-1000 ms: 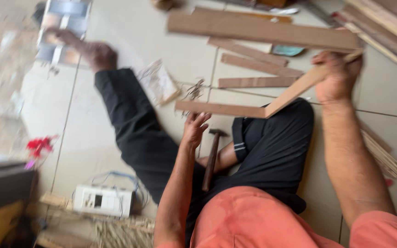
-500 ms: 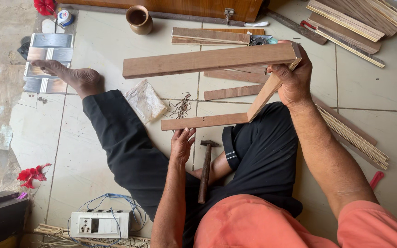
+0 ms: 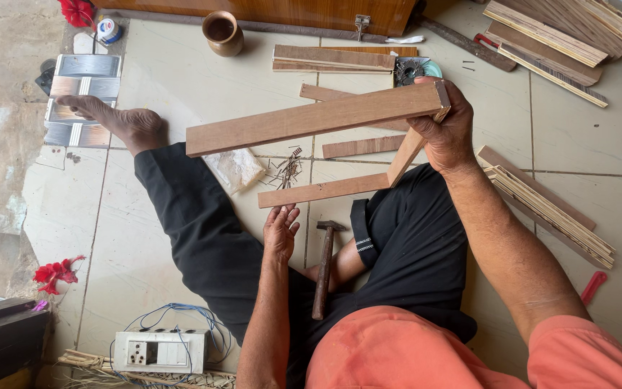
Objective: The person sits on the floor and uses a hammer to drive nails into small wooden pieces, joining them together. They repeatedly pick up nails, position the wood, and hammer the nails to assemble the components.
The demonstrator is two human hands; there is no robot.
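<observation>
I sit on a tiled floor with one leg stretched out. My right hand (image 3: 442, 128) grips the corner of a three-sided wooden frame (image 3: 311, 121) made of flat planks and holds it up above my lap. My left hand (image 3: 281, 229), fingers spread, touches the underside of the frame's lower plank (image 3: 322, 191). A hammer (image 3: 323, 266) with a wooden handle lies on the floor between my legs, just right of my left hand. A small pile of nails (image 3: 289, 170) and a clear plastic bag (image 3: 237, 170) lie on the floor behind the frame.
Loose wood strips (image 3: 334, 57) lie ahead, more planks at top right (image 3: 556, 32) and a bundle at right (image 3: 552, 212). A clay cup (image 3: 223, 32) stands by a wooden board. A white switch box (image 3: 158, 351) with wires sits near left. Red flowers (image 3: 55, 272) lie at left.
The frame has been lifted and turned so its long top plank faces me more squarely. My left hand stays under the lower plank. The view has steadied and shifted down.
</observation>
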